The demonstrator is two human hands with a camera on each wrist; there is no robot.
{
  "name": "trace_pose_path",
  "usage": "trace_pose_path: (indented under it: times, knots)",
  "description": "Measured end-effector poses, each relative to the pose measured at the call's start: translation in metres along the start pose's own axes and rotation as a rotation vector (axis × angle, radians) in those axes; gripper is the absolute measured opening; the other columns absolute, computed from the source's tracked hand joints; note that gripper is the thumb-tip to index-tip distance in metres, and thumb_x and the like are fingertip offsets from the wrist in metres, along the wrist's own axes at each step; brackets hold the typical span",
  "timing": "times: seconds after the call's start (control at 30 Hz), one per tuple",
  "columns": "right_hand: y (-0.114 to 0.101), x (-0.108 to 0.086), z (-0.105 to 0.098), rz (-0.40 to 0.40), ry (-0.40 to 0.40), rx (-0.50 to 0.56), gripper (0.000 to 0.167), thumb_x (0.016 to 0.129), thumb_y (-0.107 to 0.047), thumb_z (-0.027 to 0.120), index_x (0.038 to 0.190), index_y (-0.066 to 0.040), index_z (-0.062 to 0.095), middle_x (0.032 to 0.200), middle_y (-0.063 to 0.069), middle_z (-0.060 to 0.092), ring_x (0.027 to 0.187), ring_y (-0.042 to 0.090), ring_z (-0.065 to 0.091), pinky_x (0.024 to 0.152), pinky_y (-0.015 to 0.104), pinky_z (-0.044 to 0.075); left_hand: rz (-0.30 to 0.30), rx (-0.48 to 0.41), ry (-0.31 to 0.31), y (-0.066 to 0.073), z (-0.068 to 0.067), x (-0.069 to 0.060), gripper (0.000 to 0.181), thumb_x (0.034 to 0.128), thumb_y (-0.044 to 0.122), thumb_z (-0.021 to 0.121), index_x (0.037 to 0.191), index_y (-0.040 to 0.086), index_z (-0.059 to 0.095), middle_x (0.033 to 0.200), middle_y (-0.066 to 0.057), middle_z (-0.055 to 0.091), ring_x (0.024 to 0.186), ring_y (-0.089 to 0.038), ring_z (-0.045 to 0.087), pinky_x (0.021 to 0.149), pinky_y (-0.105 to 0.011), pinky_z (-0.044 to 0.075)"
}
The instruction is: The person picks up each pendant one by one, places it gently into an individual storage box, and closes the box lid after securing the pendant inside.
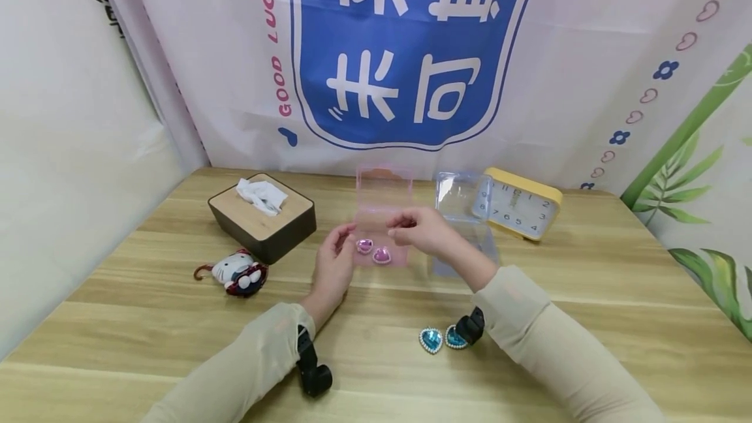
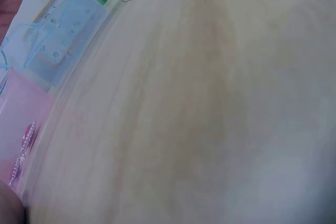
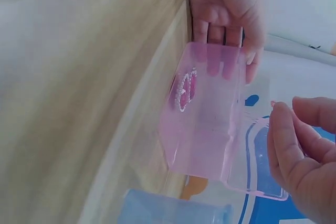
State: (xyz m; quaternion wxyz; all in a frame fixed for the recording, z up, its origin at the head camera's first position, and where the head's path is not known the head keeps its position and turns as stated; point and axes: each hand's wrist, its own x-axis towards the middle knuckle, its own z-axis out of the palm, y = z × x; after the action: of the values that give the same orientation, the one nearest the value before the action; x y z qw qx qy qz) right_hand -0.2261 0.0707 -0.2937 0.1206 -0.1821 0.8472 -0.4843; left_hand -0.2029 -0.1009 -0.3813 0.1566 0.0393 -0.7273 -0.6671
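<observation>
A pink see-through box (image 1: 384, 220) stands with its lid raised. Two pink heart-shaped gems (image 1: 382, 255) with pearly rims lie inside. At the box's left side is my left hand (image 1: 335, 266); its fairly straight fingers (image 3: 215, 35) touch the wall and show through the pink plastic in the right wrist view. Over the box hovers my right hand (image 1: 425, 230), fingers loosely bent, with a gap between thumb and forefinger. A tiny pink bit shows by its fingertips (image 3: 278, 108); I cannot tell what it is. Two blue heart gems (image 1: 431, 340) lie on the table below my right forearm.
A clear bluish box (image 1: 464, 196), lid up, stands right of the pink one, before a yellow clock (image 1: 519, 204). To the left are a tissue box (image 1: 264, 214) and a cartoon cat-face item (image 1: 239, 273). A printed cloth (image 1: 235, 51) hangs behind the wooden table (image 1: 376, 371).
</observation>
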Motion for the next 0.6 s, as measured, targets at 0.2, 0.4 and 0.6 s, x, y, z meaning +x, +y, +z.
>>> trace_pose_path:
  times: [0.2, 0.4, 0.6]
  knots:
    - [0.005, -0.024, -0.007, -0.025, -0.022, 0.043, 0.022, 0.086, -0.005, 0.06, 0.106, 0.003, 0.062, 0.091, 0.011, 0.062, 0.08, 0.015, 0.059, 0.083, 0.039, 0.055, 0.265, 0.1, 0.0, 0.002, -0.002, -0.001, 0.027, 0.0885, 0.002, 0.055, 0.116, 0.003, 0.058, 0.127, -0.012, 0.053, 0.12, -0.023, 0.047, 0.107, -0.04, 0.036]
    - [0.014, -0.047, -0.01, -0.043, -0.025, -0.025, 0.023, 0.086, -0.009, 0.062, 0.106, 0.001, 0.064, 0.091, 0.008, 0.064, 0.079, 0.015, 0.059, 0.078, 0.04, 0.056, 0.509, 0.111, -0.071, 0.017, 0.004, -0.008, 0.033, 0.0842, -0.005, 0.057, 0.117, 0.003, 0.058, 0.13, -0.014, 0.049, 0.125, -0.023, 0.042, 0.105, -0.04, 0.038]
    - [0.027, -0.068, -0.011, -0.059, -0.059, -0.08, 0.025, 0.087, -0.011, 0.062, 0.109, 0.0, 0.064, 0.096, 0.009, 0.066, 0.084, 0.015, 0.06, 0.073, 0.026, 0.054, 0.568, 0.104, -0.155, 0.031, 0.018, -0.013, 0.034, 0.0832, -0.006, 0.057, 0.116, 0.0, 0.059, 0.128, -0.013, 0.053, 0.122, -0.023, 0.046, 0.102, -0.045, 0.042]
